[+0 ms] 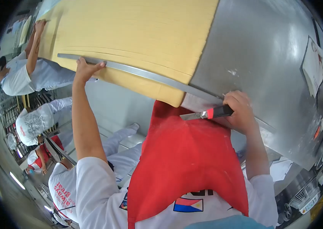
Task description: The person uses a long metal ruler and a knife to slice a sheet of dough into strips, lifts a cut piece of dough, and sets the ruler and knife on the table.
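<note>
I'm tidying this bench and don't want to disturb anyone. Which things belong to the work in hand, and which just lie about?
In use:
yellow sheet
metal strip, under the left hand
knife, in the right hand

Seemingly just lying about:
printed paper
slatted basket

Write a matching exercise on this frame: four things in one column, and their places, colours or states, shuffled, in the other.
Things:
1. Left hand
2. Knife
3. Apron
4. Large sheet

Places, colours or states:
A. Yellow, marked with thin lines
B. Pressed on the metal strip
C. Red, worn over a white shirt
D. Held in the right hand

Right pairs: 1-B; 2-D; 3-C; 4-A
</note>
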Demonstrator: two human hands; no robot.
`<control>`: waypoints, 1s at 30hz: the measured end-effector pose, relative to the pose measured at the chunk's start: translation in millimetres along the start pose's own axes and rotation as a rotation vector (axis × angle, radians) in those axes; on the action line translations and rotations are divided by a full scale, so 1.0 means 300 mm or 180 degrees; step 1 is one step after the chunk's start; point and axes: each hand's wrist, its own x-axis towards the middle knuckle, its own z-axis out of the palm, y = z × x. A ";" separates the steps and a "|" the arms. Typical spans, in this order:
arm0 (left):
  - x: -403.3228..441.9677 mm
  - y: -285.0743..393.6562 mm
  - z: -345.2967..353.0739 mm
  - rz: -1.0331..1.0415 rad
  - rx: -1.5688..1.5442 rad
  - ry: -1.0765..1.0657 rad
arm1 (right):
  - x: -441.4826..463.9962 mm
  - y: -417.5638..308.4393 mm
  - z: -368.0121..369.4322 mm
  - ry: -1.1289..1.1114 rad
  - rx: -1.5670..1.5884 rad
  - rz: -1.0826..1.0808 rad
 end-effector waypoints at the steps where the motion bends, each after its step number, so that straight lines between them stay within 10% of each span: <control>1: -0.005 0.007 -0.006 -0.0029 -0.0007 -0.0003 | 0.003 0.007 -0.003 -0.0057 -0.0058 -0.0042; 30: -0.028 -0.027 0.005 0.0155 -0.0073 0.0173 | -0.024 0.063 0.047 0.0192 -0.0041 -0.0304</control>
